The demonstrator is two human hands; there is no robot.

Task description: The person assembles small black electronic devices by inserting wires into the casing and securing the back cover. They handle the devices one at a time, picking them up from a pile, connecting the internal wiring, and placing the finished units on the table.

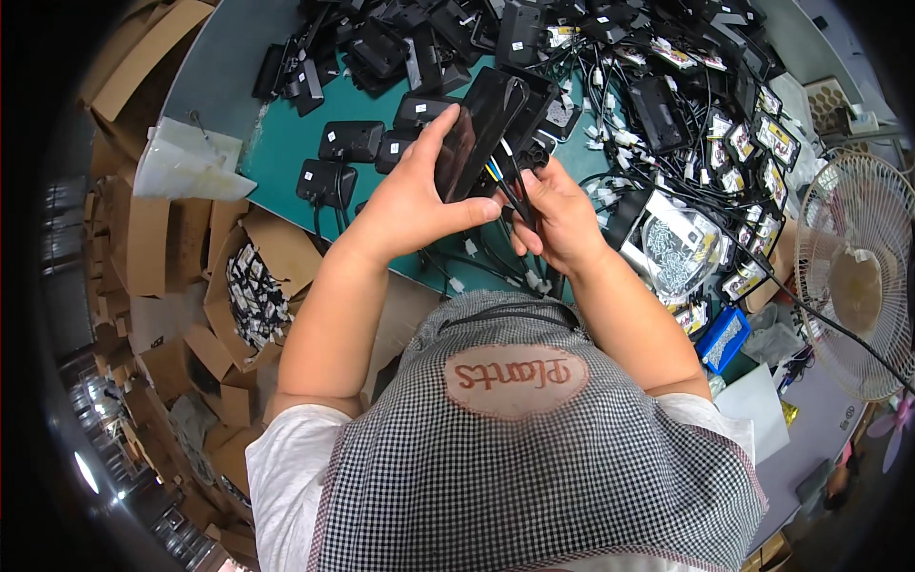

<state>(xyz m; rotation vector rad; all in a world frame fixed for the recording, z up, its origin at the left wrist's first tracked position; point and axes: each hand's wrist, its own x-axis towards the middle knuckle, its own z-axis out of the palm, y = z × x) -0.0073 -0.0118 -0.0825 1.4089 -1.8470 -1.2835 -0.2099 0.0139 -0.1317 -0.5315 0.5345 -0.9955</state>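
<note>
My left hand (416, 198) grips a flat, glossy black device housing (472, 138) by its near left side, with thumb and fingers spread round it. The housing is tilted up over the table. My right hand (569, 221) is closed round a black cable (520, 204) just right of the housing. Thin blue, yellow and white wires (494, 170) show between the cable and the housing. Where they join is partly hidden by the hands. Left of the housing, several similar black units (352, 140) lie on the green table mat (291, 138).
Piles of black housings (381, 48) fill the far side. At right lie tangled cables with white connectors (624, 138), a bag of screws (675, 250) and a blue box of small parts (724, 336). A fan (853, 276) stands at far right. Cardboard boxes (143, 234) crowd the left.
</note>
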